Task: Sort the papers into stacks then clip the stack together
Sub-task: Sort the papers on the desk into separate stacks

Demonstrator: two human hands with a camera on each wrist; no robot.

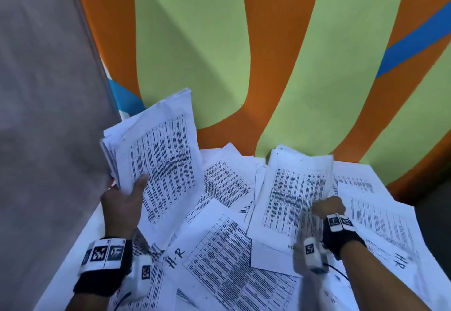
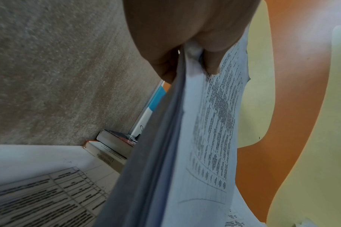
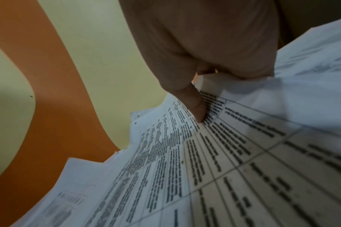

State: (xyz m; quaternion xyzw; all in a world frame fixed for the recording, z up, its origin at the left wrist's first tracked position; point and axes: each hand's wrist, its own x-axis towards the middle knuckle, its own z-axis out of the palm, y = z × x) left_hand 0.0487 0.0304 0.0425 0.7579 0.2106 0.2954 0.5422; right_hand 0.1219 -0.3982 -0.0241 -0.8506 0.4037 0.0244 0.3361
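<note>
Head view: left hand (image 1: pixel 123 203) grips a raised stack (image 1: pixel 158 162); right hand (image 1: pixel 328 207) pinches a sheet (image 1: pixel 292 196).

Left hand (image 1: pixel 124 203) raised at nine o'clock, fingers pinched; right hand (image 1: pixel 328 207) at three o'clock, fingers curled, pinching.

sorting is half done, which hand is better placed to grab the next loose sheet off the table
Right, probably. The right hand pinches only one or a few printed sheets low over the loose papers. The left hand grips a thick stack, raised near the wall.
</note>
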